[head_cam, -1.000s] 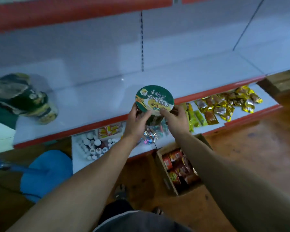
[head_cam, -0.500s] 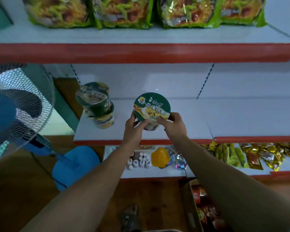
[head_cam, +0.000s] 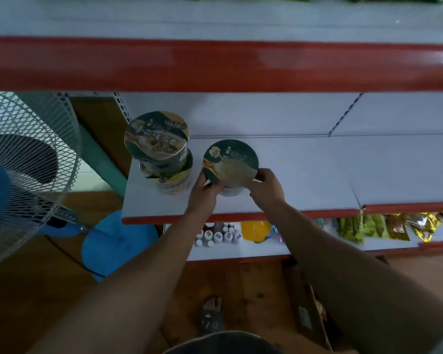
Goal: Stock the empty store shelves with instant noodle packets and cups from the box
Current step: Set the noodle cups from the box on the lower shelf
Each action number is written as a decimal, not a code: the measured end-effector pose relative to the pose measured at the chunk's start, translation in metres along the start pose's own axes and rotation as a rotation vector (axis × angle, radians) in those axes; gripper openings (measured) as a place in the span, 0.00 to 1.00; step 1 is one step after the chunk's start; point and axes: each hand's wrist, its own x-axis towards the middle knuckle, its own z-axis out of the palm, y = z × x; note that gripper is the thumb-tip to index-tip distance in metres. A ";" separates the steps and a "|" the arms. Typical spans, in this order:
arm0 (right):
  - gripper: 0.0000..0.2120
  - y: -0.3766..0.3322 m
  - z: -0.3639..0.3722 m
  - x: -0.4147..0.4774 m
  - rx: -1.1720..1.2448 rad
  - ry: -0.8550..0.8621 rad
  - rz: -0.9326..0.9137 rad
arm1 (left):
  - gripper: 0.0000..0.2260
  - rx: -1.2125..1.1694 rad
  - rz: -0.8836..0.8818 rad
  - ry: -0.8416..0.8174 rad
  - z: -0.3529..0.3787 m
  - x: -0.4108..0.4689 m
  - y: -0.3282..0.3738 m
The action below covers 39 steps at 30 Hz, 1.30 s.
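both hands [head_cam: 237, 190] grip a noodle cup [head_cam: 230, 163] at frame centre, resting on the shelf [head_cam: 304, 175] beside two stacked cups [head_cam: 161, 152]; most shelf space remains unfilled.

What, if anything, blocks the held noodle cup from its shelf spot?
Nothing visible. The left hand and right hand hold the noodle cup over bare shelf, just right of the stacked cups, which stand beside it, not under it.

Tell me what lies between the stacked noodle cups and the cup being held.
Head view: only a narrow strip of bare white shelf separates the stacked cups from the held cup.
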 end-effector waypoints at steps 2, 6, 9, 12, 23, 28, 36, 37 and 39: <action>0.22 0.001 0.005 0.005 0.007 0.000 0.019 | 0.20 0.025 -0.012 -0.011 -0.002 0.008 -0.002; 0.22 0.001 0.011 0.011 0.006 -0.013 0.051 | 0.19 0.055 -0.040 -0.031 -0.006 0.019 -0.006; 0.20 0.003 0.012 0.016 -0.009 -0.026 0.074 | 0.20 0.082 -0.043 -0.037 -0.006 0.027 -0.009; 0.19 0.006 0.014 0.022 -0.014 -0.031 0.114 | 0.23 0.098 -0.050 -0.055 -0.004 0.028 -0.012; 0.26 0.009 0.000 0.021 0.038 -0.042 0.149 | 0.30 0.113 -0.152 -0.015 -0.002 0.021 -0.014; 0.26 0.010 -0.029 0.012 -0.078 -0.019 0.131 | 0.14 0.236 -0.131 0.122 -0.001 -0.011 -0.013; 0.24 0.033 -0.125 -0.022 -0.282 0.055 0.070 | 0.07 0.540 0.079 -0.159 0.071 -0.065 0.010; 0.24 0.040 -0.142 -0.027 -0.306 0.076 0.075 | 0.06 0.574 0.099 -0.206 0.089 -0.071 0.014; 0.24 0.058 -0.182 -0.037 -0.336 0.134 0.092 | 0.04 0.636 0.133 -0.302 0.127 -0.087 0.017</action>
